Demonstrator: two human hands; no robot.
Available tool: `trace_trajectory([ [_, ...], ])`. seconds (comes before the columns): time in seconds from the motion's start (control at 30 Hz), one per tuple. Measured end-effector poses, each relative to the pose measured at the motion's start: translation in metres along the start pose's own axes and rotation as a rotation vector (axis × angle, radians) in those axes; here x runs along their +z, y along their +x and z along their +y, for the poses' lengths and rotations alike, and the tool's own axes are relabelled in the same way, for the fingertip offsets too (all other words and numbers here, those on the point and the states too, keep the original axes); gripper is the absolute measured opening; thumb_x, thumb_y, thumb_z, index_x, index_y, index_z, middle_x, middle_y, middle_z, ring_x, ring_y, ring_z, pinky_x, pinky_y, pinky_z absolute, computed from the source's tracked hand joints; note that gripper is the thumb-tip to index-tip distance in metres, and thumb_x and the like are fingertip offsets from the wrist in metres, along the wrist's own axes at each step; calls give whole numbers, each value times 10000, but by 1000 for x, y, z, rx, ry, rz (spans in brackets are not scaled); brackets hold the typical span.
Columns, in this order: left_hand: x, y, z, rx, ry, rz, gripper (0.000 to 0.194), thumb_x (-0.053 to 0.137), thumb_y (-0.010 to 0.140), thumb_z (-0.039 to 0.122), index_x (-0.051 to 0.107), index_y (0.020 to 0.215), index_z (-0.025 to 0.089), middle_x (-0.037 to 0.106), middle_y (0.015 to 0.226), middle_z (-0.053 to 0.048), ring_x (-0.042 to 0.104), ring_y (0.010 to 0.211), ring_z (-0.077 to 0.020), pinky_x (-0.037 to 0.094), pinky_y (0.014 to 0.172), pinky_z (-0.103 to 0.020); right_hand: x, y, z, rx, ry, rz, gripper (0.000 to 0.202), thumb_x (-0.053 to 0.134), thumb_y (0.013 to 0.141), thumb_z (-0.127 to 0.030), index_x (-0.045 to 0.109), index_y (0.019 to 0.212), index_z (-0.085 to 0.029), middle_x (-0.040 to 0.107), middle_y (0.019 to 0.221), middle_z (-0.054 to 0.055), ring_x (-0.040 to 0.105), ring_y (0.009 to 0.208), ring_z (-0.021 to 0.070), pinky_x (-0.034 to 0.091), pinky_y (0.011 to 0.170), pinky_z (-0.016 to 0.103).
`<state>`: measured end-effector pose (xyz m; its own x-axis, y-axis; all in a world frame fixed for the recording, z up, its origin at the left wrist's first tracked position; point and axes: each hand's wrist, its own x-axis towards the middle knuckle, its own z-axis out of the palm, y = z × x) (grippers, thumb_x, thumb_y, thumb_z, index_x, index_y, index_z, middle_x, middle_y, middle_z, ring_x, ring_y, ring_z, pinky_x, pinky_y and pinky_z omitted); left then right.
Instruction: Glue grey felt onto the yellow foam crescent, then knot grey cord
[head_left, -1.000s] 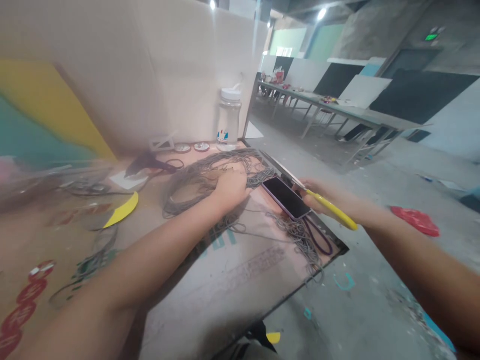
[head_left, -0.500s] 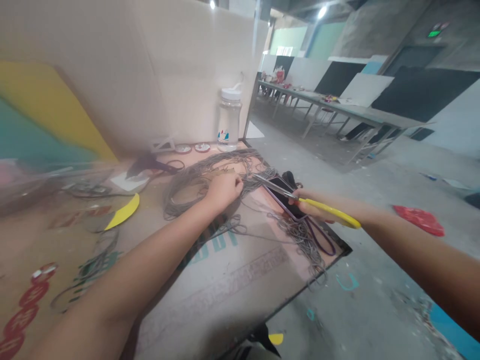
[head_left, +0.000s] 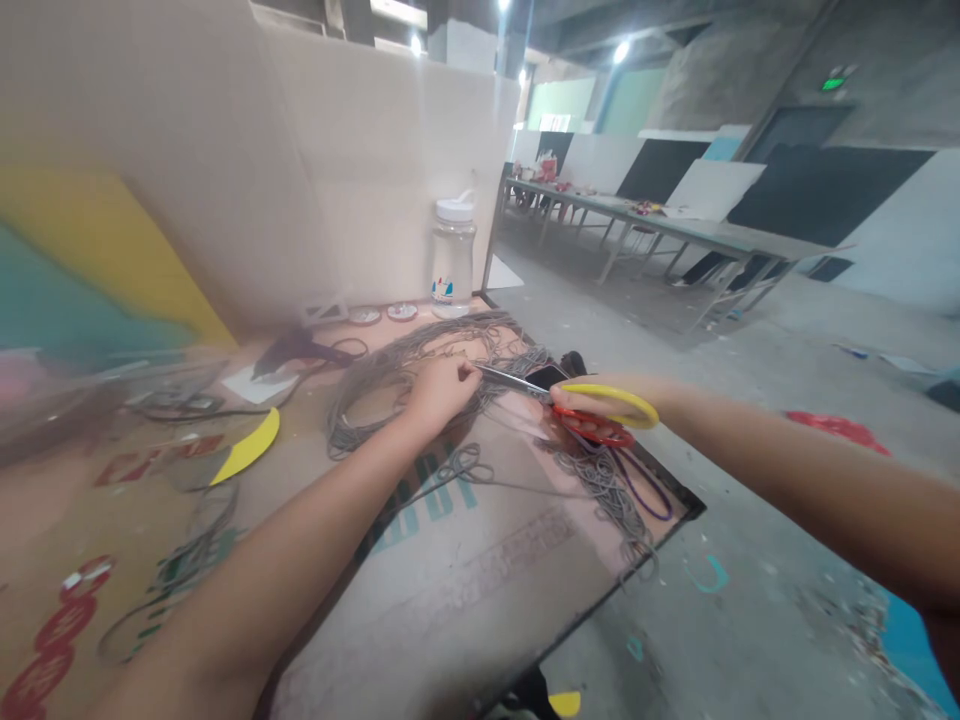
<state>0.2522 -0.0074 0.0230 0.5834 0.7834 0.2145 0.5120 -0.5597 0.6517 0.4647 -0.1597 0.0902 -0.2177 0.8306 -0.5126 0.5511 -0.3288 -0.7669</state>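
Note:
My right hand [head_left: 581,405] grips a pair of scissors [head_left: 611,400] with one yellow and one red handle. The blades point left and their tips reach the fingertips of my left hand [head_left: 442,388]. Those fingers are pinched together over a loose coil of grey cord [head_left: 352,420], apparently on a strand of it, though the strand itself is barely visible. Under the scissors lies a dark phone [head_left: 546,378], partly hidden by my right hand. A tangled heap of the same cord [head_left: 611,490] and a purple strap [head_left: 651,490] are near the table corner.
A clear bottle with a white lid [head_left: 452,260] stands by the upright board [head_left: 390,150]. A dark glue gun [head_left: 307,348] and a yellow crescent piece [head_left: 251,450] lie on the left. The table edge [head_left: 592,595] drops to the floor. Farther back stands a long table [head_left: 600,205].
The scissors have moved left and turned, so both handles show and the tips are now at my left fingers. My left hand stays pinched over the coil. The view has tilted up slightly.

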Motion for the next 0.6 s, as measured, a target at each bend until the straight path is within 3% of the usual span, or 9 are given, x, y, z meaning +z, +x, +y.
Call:
trace_trajectory([
  [0.37,2,-1,2,-6,-40,-26,265,552,851,360,746,835,181,760,851,-46,670,800,-201,447,699,-273,7,21,2,21,195,12,682,458,761,-854,472,810,-174,357,565,-73,289,434,35,250,362,161],
  [0.6,-1,-1,5,-34,46,-83,285,514,859,349,736,890,173,761,926,-68,673,865,-211,465,746,-281,16,25,5,-12,166,151,655,490,767,-837,476,814,-184,325,544,-85,252,393,36,246,323,173],
])
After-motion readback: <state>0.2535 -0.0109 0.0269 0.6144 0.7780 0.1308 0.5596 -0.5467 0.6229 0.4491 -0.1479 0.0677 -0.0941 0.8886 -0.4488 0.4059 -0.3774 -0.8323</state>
